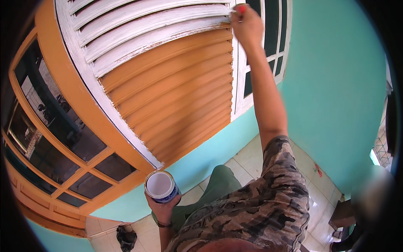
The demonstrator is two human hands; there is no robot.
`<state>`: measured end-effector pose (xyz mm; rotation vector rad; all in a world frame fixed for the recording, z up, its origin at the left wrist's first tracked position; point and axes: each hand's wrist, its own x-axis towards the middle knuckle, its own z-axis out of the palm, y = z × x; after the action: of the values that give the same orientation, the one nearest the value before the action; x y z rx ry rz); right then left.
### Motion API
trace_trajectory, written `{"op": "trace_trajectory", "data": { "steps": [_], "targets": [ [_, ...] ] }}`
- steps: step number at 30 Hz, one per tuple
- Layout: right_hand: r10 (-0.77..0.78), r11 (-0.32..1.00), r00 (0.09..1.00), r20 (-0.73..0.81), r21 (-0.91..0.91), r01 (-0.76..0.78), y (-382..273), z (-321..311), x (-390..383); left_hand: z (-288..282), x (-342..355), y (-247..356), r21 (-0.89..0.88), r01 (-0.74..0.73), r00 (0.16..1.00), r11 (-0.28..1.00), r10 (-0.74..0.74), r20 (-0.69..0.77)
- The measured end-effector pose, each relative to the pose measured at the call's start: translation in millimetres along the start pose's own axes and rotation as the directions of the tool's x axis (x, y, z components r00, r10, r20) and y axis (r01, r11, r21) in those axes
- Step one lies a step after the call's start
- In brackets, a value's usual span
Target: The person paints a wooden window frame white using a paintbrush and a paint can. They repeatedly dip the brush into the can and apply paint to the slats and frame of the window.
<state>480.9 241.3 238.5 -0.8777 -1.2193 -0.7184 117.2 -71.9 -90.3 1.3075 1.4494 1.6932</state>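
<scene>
My left hand [161, 206] grips an open paint can [161, 187] with pale white contents, low in front of the shutter. My right hand [247, 25] is raised to the upper right edge of the louvered shutter [168, 75], closed on a red-handled tool [242, 9], likely a brush; its head is hidden. The shutter's upper slats and side frame are white, while its lower slats are orange, with ragged white marks along their ends.
An orange door [107, 164] with glass panes stands at left. A white-framed window [282, 50] adjoins the turquoise wall [331, 92] at right. Below are floor tiles [245, 157], a black plastic bag [126, 237] and a dark wooden object [339, 216] at lower right.
</scene>
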Motion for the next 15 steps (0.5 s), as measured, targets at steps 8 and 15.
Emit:
{"op": "trace_trajectory", "data": {
  "steps": [8,15],
  "targets": [
    [-0.147,0.939,0.980,0.136,0.330,0.095,-99.7,2.1,-15.5,9.9,4.4,5.5,-0.029,-0.018,1.000,0.999,0.017,-0.011],
    [0.437,0.568,0.856,0.276,0.653,-0.501,47.3,23.5,10.9,7.3,5.8,-7.3,0.021,-0.065,0.998,0.998,0.066,-0.026]
  ]
}}
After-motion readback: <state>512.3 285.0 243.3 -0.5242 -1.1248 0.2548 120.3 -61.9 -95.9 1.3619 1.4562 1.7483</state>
